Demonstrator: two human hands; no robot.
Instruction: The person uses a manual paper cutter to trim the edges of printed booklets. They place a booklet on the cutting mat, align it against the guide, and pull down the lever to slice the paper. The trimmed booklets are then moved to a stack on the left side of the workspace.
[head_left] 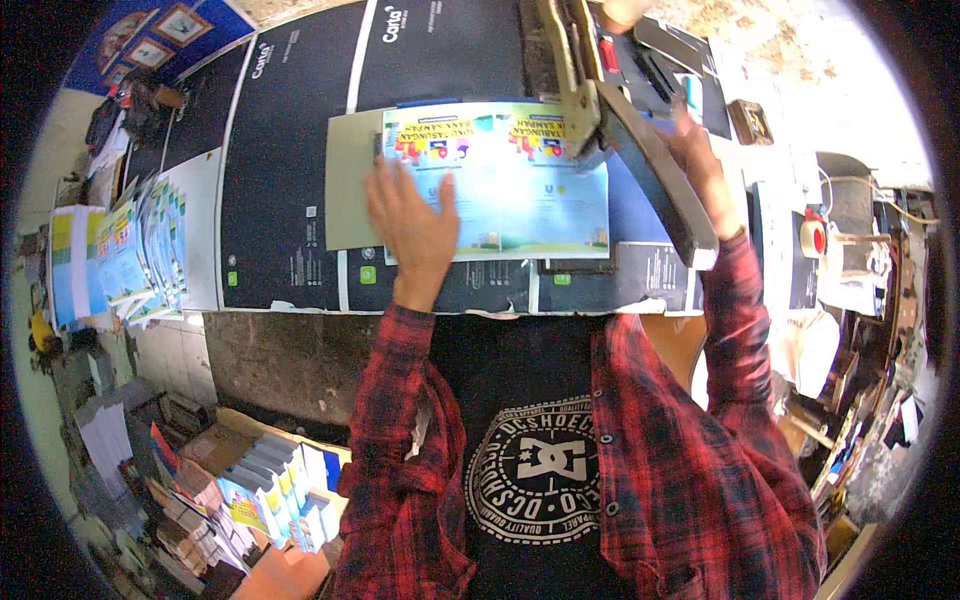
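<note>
Left hand [415, 225] flat, fingers spread, pressing left part of sheet [510, 180] on board [350, 180]. Sheet's long axis runs left-right. Right hand [700, 165] beside cutter arm [650, 170]; grip unclear.

The printed sheet [510, 185] under the left hand [415, 225] is pale blue with a yellow top band, red and purple figures, and a green strip along its lower edge; it lies on a grey-green board [350, 180] over black flattened cartons [290, 150] bearing white lettering and small green squares. The paper cutter [640, 150] by the right hand [705, 165] is dull grey-beige, and both sleeves [400, 400] carry a red-and-black plaid pattern over a black shirt with a white circular print. The fanned stack of sheets [130, 255] at left repeats the pale blue, yellow and green.
</note>
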